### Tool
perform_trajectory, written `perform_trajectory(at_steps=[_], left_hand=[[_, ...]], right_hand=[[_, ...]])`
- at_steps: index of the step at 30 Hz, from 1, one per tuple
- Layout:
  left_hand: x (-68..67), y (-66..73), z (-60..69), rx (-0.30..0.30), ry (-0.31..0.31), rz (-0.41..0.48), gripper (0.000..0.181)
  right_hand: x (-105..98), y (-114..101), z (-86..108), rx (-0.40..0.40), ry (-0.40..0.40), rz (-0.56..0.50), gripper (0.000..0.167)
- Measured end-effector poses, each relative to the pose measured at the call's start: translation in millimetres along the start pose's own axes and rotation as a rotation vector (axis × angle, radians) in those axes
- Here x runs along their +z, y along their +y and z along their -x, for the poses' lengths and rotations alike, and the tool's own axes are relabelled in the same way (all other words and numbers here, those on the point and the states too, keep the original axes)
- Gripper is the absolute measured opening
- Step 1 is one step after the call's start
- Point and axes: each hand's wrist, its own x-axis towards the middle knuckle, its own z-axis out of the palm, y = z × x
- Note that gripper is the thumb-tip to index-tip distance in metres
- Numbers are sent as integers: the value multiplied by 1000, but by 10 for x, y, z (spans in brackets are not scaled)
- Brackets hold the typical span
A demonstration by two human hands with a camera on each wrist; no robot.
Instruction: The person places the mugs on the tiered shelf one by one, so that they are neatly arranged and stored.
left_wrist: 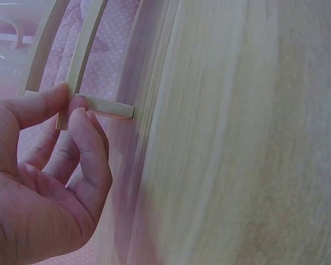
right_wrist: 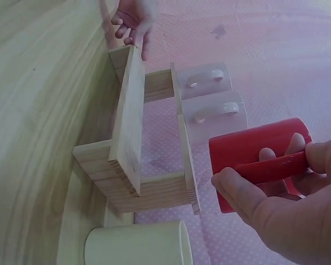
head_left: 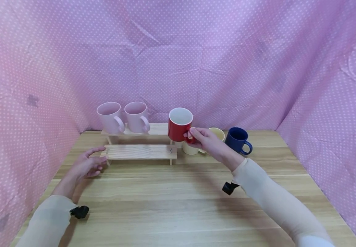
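Observation:
A red mug (head_left: 176, 131) with a white inside is held by its handle in my right hand (head_left: 207, 140), raised in front of the right end of the upper shelf. In the right wrist view the fingers curl round the red handle (right_wrist: 273, 168). My left hand (head_left: 86, 163) pinches the left end of the lower board of a two-tier wooden rack (head_left: 140, 152) between thumb and fingers, as the left wrist view shows at the board end (left_wrist: 71, 83). Two pink mugs (head_left: 109, 120) stand side by side on the upper tier, handles toward the right.
Right of the rack, pale yellow mugs (head_left: 190, 149) stand on the wooden table (head_left: 153, 206), partly hidden behind my right hand. A dark blue mug (head_left: 236, 139) stands beyond them, its handle to the right. Pink dotted cloth (head_left: 178, 61) hangs behind and at both sides.

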Motion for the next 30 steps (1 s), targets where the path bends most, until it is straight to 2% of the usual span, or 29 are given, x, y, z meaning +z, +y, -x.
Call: perform_trajectory(at_steps=[8,18,25,30], left_hand=[[-1,7,-6,-6,6,9,67],[-8,-11,-14,22,-4,-26,67],[-3,-15,-13,13,-10,-24,65],[-14,-22,2,13,-11,-29,65]], right_hand=[[91,-32,-300,-24,17,78,36],[163,17,-601,-49,45,84,40],[161,55,-753,-70,60,48,43],[199,62,-808,-88,59,86,42]])
